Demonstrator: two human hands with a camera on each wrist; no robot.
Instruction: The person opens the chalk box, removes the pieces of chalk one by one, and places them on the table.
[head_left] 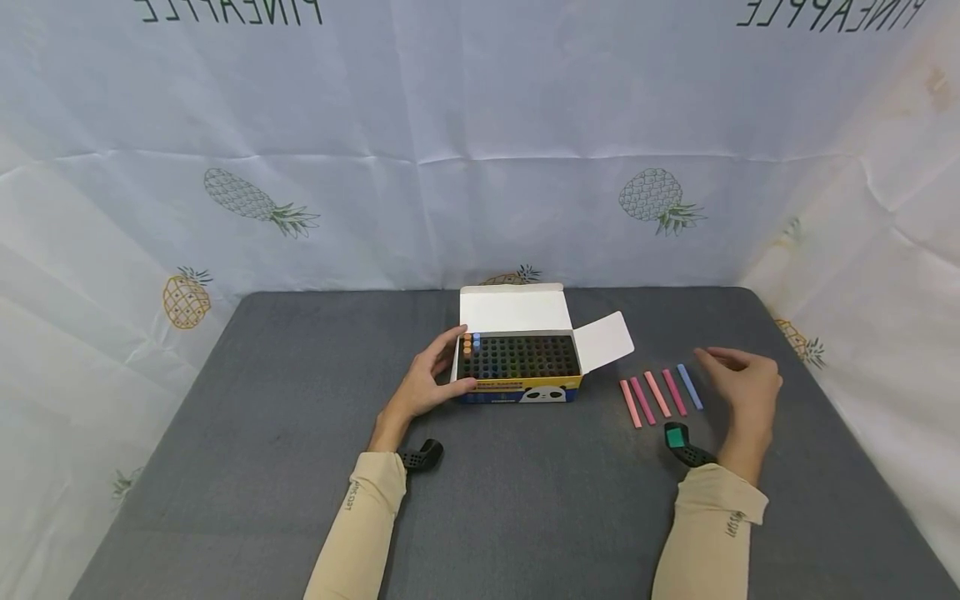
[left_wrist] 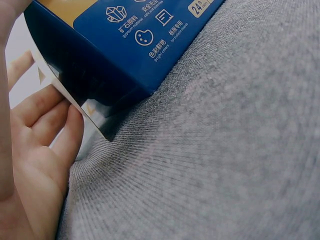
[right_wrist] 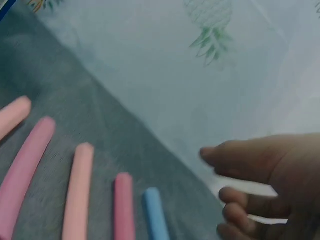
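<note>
An open chalk box (head_left: 525, 390), yellow and blue with a panda on its front, stands at the middle of the table. My left hand (head_left: 426, 379) grips its left end, thumb at the front and fingers along the side; the left wrist view shows those fingers (left_wrist: 55, 112) against a white side flap. A few orange and blue chalk sticks (head_left: 468, 343) stand in the black holed insert. Over on the right, several pink chalk sticks (head_left: 652, 396) and one blue chalk stick (head_left: 690, 387) lie in a row. Just right of the blue one hovers my right hand (head_left: 746, 383), fingers loosely bent, holding nothing.
The box's white lid (head_left: 513, 308) is raised at the back, and a white end flap (head_left: 603, 342) sticks out to its right. A grey cloth covers the table (head_left: 262, 467). Behind it hangs a white curtain (head_left: 450, 208) with pineapple prints.
</note>
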